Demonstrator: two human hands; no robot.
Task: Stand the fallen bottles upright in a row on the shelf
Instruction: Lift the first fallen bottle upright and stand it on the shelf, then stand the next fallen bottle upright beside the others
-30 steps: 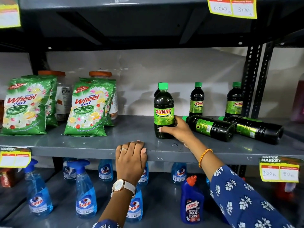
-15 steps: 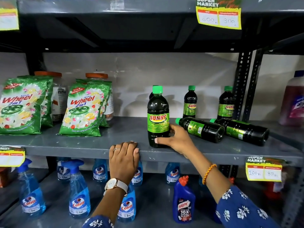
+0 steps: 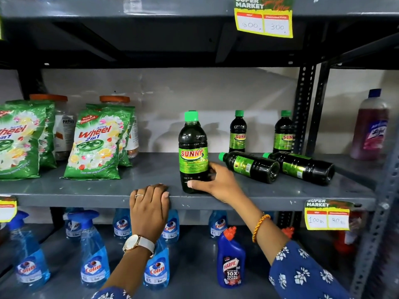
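On shelf [image 3: 64,190], front edge: upright bottle [image 3: 192,152] gripped low by right hand [image 3: 216,182] | two fallen bottles [image 3: 250,166] lying right of upright bottle | left hand [image 3: 149,209] laid flat over shelf lip, nothing held

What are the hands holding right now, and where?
Right hand grips the upright Sunny bottle low on its body. Left hand rests on the shelf edge, holding nothing.

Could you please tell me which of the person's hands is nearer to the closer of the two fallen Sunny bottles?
Right. The right hand grips the upright Sunny bottle, just left of the nearer fallen bottle. The left hand rests on the shelf edge, farther left.
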